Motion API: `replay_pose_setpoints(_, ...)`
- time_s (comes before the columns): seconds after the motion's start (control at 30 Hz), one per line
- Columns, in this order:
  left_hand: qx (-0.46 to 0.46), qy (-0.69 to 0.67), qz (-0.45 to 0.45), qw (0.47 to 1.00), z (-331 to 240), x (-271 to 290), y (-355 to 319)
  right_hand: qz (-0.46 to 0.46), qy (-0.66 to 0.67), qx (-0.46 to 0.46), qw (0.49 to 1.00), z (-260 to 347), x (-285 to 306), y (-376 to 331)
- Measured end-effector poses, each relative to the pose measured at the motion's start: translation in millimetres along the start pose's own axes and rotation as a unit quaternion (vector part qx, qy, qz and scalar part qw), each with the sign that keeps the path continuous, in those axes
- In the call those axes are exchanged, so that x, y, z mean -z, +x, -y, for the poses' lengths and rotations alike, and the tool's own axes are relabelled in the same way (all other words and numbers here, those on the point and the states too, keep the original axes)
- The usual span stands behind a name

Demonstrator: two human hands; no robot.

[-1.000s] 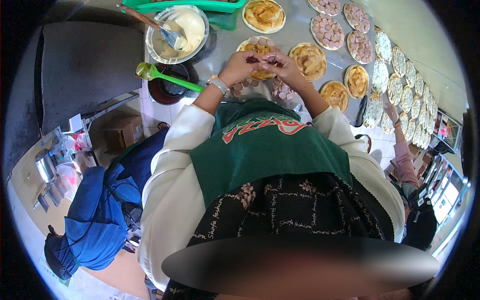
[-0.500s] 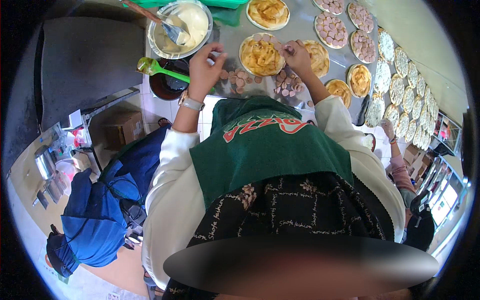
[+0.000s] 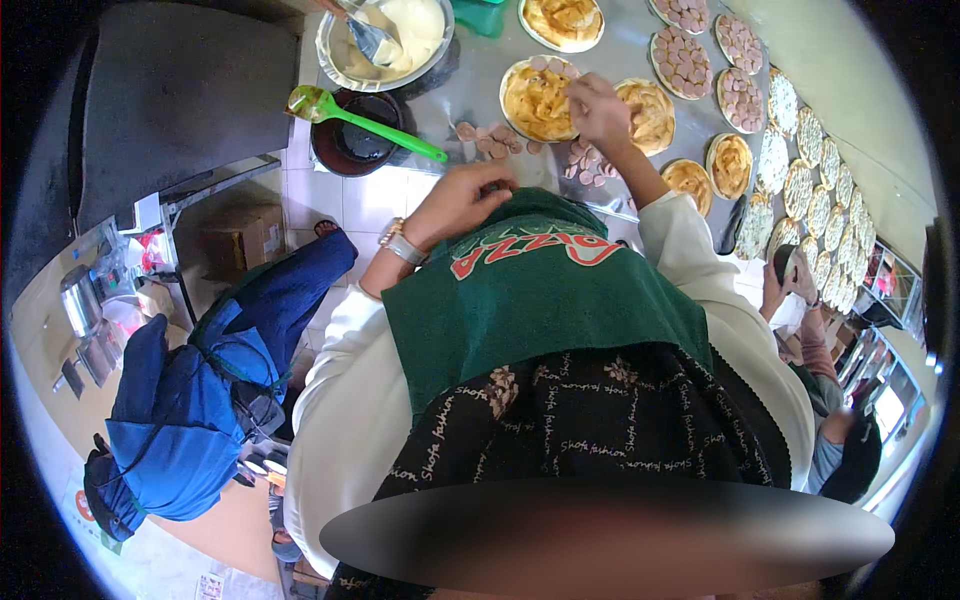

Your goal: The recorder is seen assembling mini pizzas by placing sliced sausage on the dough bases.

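Observation:
My right hand [image 3: 602, 112] is closed, its bent fingers at the right edge of a round pizza base [image 3: 535, 103] spread with orange-yellow sauce. Whatever its fingertips pinch is hidden. A few pinkish sausage slices [image 3: 552, 65] lie along that base's far edge. Close to the table's near edge, my left hand [image 3: 470, 198] is in front of my green apron [image 3: 530, 275], fingers loosely curved with a gap from the thumb, and I see nothing in it. Loose sausage slices [image 3: 492, 140] lie just beyond it, and another pile of slices [image 3: 588, 163] sits below my right hand.
At the far left stand a bowl of cream-coloured sauce [image 3: 330, 62] and a dark pot [image 3: 335, 158] with a green spatula [image 3: 385, 130] across it. More sauced bases [image 3: 648, 115] and slice-covered pizzas [image 3: 682, 62] fill the right side. Co-workers stand left [image 3: 185, 420] and right [image 3: 815, 340].
My left hand has come down and right, from above the table toward my apron. My right hand stays by the same base. The right co-worker now holds up a dark object.

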State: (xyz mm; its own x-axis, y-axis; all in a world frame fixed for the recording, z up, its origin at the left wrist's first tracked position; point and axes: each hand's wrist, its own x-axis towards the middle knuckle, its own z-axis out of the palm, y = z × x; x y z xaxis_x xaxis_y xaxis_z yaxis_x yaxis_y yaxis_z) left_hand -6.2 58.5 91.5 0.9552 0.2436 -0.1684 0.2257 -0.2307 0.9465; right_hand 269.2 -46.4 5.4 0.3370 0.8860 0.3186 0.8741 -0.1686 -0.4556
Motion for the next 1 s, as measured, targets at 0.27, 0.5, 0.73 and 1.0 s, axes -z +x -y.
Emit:
replay_pose_setpoints(0.27,0.114,0.057,-0.131,0.983,70,-40,4,0.097,-0.001,0.169,0.981,85,-43,-26)
replay_pose_setpoints(0.5,0.048,0.195,-0.215,0.956,84,-46,27,0.159,0.073,0.014,0.984,82,-34,-28)
replay_pose_setpoints(0.73,-0.007,0.248,-0.22,0.943,91,-48,21,-0.001,0.104,-0.104,0.989,38,7,-39)
replay_pose_setpoints(1.0,0.015,0.178,-0.215,0.96,77,-47,17,-0.032,0.011,-0.067,0.997,-3,5,-51)
